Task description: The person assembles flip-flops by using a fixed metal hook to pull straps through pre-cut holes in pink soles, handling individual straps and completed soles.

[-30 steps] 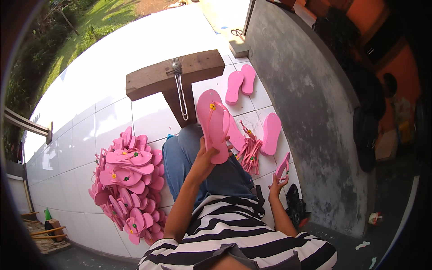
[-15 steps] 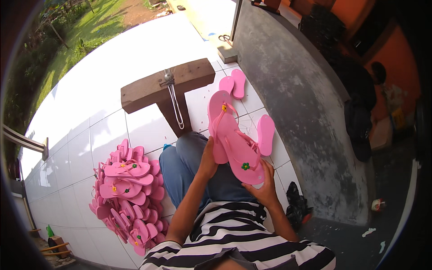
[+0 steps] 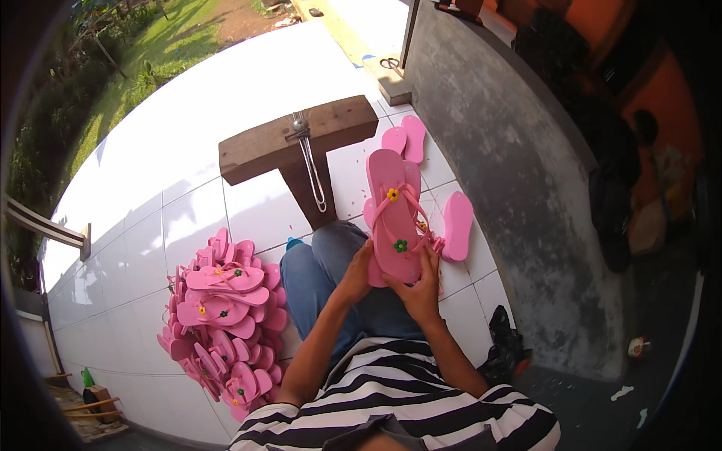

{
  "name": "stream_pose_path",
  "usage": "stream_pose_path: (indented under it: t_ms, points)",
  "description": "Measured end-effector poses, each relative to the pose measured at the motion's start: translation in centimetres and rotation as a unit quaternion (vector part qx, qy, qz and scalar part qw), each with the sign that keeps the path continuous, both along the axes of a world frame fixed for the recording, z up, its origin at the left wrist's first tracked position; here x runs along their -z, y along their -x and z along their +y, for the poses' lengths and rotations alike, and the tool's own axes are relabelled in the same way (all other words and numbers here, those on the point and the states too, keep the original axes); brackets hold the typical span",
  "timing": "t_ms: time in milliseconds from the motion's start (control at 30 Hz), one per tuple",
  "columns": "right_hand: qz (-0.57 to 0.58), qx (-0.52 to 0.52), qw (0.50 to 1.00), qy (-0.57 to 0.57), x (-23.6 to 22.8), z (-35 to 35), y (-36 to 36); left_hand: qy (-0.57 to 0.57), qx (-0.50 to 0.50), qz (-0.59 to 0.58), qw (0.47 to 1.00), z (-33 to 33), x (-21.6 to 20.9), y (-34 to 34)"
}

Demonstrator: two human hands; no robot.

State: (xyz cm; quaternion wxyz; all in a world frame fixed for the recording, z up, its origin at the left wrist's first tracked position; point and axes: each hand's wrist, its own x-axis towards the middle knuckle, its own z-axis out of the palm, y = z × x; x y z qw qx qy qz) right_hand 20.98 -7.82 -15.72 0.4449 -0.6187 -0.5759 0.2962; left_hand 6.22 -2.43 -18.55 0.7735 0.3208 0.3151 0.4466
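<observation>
A pink flip-flop [image 3: 386, 169], with a yellow and a green flower on its straps, is upright in front of my lap. Behind it, mostly covered, a second pink flip-flop [image 3: 413, 178] shows along its edges. My left hand [image 3: 356, 276] is closed on the pair at the lower left of the heel. From the lower right, my right hand [image 3: 421, 288] grips the same pair, fingers along the side and thumb near the heel. Pink straps also show beside the right fingers; what they belong to is partly hidden.
A large heap of pink flip-flops [image 3: 226, 316] lies on the white tiles at my left. Ahead stands a wooden T-shaped stand [image 3: 256, 155] with a metal hook tool [image 3: 312, 169]. Loose pink soles [image 3: 457, 225] lie by the grey wall [image 3: 526, 195]. A black plastic bag [image 3: 502, 346] is at right.
The two flip-flops, fanned apart before, now overlap one in front of the other. My right hand has moved up and closer to my left hand.
</observation>
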Motion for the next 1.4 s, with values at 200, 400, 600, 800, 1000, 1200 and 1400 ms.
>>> stream_pose_path:
  t_ms: [200, 400, 600, 800, 1000, 1200, 1400]
  points:
    - [0.005, -0.044, 0.999, 0.01, -1.9, -0.5, 0.3, -0.055, 0.024, 0.139, 0.988, -2.0, -1.0, 1.2]
    - [0.052, -0.074, 0.994, 0.055, -0.8, -2.8, -0.1, 0.023, 0.1, 0.11, 0.989, -8.6, -2.0, 3.2]
    - [-0.066, -0.234, 0.969, -0.033, -0.3, -2.9, 2.7, 0.014, -0.153, 0.134, 0.979, -14.3, 1.7, 3.5]
    - [-0.082, -0.271, 0.955, -0.093, -1.0, -2.4, 4.0, 0.048, -0.244, -0.032, 0.968, -13.6, 0.6, 3.9]
    - [-0.109, -0.286, 0.945, -0.118, -1.2, -2.7, 3.2, 0.064, -0.25, -0.157, 0.953, -14.1, 1.4, 3.0]
    - [-0.124, -0.308, 0.937, -0.109, -1.0, -4.4, 1.4, 0.056, -0.27, -0.137, 0.951, -13.7, 0.8, 3.7]
    - [-0.122, -0.311, 0.936, -0.108, -1.0, -2.8, 3.1, 0.111, -0.235, -0.02, 0.965, -14.1, 0.7, 4.6]
